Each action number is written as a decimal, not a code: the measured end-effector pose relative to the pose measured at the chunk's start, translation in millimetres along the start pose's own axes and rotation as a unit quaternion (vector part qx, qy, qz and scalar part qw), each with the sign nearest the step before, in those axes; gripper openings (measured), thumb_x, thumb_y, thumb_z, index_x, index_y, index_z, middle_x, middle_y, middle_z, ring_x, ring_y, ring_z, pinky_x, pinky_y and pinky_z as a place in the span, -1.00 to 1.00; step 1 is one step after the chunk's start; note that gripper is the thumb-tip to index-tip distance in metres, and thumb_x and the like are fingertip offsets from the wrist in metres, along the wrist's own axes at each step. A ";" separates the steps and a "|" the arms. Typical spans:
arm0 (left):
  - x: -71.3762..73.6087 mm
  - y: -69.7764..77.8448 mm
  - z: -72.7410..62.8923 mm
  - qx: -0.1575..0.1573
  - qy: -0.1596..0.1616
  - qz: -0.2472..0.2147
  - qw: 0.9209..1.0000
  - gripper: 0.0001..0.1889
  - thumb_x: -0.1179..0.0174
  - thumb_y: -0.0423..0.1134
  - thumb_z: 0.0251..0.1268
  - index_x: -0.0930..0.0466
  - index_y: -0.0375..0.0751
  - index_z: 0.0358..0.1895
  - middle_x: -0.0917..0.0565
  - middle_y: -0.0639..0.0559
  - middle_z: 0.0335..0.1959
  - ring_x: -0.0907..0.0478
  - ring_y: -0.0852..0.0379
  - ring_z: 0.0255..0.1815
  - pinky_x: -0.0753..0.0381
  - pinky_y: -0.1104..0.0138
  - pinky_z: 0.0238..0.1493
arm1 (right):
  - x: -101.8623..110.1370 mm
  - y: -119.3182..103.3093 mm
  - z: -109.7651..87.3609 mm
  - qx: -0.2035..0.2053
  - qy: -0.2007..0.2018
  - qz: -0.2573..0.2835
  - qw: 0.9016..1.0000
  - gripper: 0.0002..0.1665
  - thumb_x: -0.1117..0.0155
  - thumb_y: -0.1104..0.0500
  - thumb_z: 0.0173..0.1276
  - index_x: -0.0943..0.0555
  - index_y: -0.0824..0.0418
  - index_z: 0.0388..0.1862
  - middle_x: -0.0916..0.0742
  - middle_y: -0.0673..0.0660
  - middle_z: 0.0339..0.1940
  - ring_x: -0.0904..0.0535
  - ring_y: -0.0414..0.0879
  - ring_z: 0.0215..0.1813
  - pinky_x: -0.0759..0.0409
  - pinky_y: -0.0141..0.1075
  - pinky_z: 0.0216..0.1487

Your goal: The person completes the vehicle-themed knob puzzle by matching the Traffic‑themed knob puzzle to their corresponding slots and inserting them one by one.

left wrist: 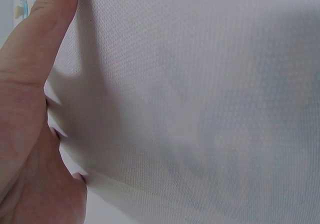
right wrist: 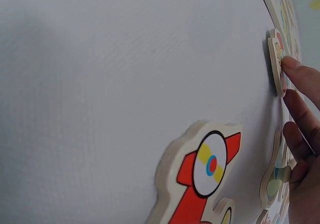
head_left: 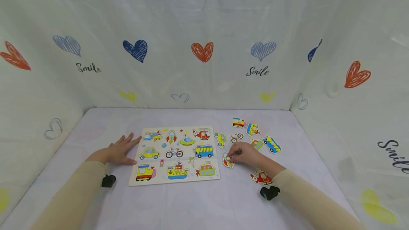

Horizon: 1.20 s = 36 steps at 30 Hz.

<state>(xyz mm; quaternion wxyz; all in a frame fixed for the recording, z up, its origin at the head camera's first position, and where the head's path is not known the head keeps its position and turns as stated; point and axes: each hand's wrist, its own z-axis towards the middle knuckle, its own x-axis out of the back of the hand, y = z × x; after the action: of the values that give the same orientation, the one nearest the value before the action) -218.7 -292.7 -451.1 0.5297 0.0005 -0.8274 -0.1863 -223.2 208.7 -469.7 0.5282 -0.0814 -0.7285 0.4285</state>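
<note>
A wooden puzzle board with pictures of vehicles lies flat on the table. My left hand rests beside its left edge with fingers spread; thumb and a fingertip reach the edge. Right of the board, my right hand pinches a small red, yellow and green puzzle piece; its picture is partly covered by the fingers. In the right wrist view the thumb is on this piece, which is seen edge-on. Nearby lies a red helicopter piece, partly hidden by the right wrist.
Other loose pieces lie around the right hand: a car, a bicycle, a train, a ship, a green submarine and a blue bus. A white curtain printed with hearts hangs behind the table.
</note>
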 end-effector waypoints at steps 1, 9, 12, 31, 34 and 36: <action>-0.3 -0.1 -0.2 0.000 0.001 0.000 1.000 0.12 -0.43 0.18 -0.04 0.01 -0.23 0.52 0.20 -0.53 0.48 0.32 -0.61 0.42 0.22 -0.52 0.18 | -0.4 0.0 0.2 -0.001 0.000 0.002 1.000 -0.91 -0.50 0.17 0.17 -0.77 -0.03 -0.34 -0.67 -0.16 -0.30 -0.50 -0.15 -0.23 -0.50 -0.31 -0.21; -1.5 -0.6 -2.0 0.002 0.002 -0.001 1.000 0.12 -0.43 0.18 -0.03 0.01 -0.20 0.52 0.20 -0.51 0.49 0.32 -0.60 0.42 0.21 -0.51 0.19 | -0.4 -4.2 2.4 0.004 0.001 0.013 1.000 -0.90 -0.50 0.17 0.17 -0.77 -0.02 -0.33 -0.66 -0.14 -0.30 -0.50 -0.14 -0.22 -0.50 -0.32 -0.20; -1.7 -0.6 -2.6 0.001 0.002 -0.001 1.000 0.12 -0.43 0.18 -0.03 0.02 -0.20 0.52 0.20 -0.51 0.49 0.32 -0.60 0.42 0.22 -0.51 0.19 | 0.7 -7.3 5.6 0.012 0.004 0.015 1.000 -0.90 -0.51 0.18 0.16 -0.78 0.00 -0.33 -0.67 -0.13 -0.28 -0.50 -0.14 -0.21 -0.50 -0.32 -0.20; 1.3 3.9 -4.2 0.006 0.002 0.002 1.000 0.10 -0.43 0.15 -0.01 0.02 -0.20 0.52 0.20 -0.51 0.49 0.31 -0.59 0.43 0.21 -0.50 0.21 | -3.2 -39.0 42.8 0.031 0.019 0.032 0.999 -0.89 -0.50 0.10 0.19 -0.78 -0.02 -0.27 -0.67 -0.13 -0.27 -0.55 -0.09 -0.15 -0.52 -0.28 -0.17; 0.6 3.4 -3.7 0.005 0.003 0.005 1.000 0.10 -0.43 0.15 0.00 0.02 -0.20 0.52 0.19 -0.51 0.49 0.31 -0.59 0.43 0.21 -0.50 0.21 | -8.8 -43.3 51.9 0.043 0.024 0.038 0.998 -0.89 -0.50 0.12 0.18 -0.79 0.00 -0.28 -0.68 -0.13 -0.28 -0.54 -0.10 -0.16 -0.53 -0.29 -0.18; -0.3 2.3 -3.0 0.003 0.006 0.008 1.000 0.10 -0.43 0.15 -0.01 0.01 -0.20 0.52 0.18 -0.51 0.49 0.30 -0.60 0.43 0.20 -0.50 0.21 | -12.6 -46.6 58.1 0.046 0.025 0.038 0.998 -0.89 -0.50 0.11 0.18 -0.79 -0.01 -0.28 -0.68 -0.14 -0.28 -0.54 -0.12 -0.17 -0.53 -0.28 -0.17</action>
<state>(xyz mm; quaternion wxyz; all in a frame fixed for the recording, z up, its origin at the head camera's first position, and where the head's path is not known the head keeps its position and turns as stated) -215.4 -291.5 -449.5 0.5359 -0.0031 -0.8250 -0.1794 -251.0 141.3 -449.8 0.5326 -0.0956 -0.6911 0.4792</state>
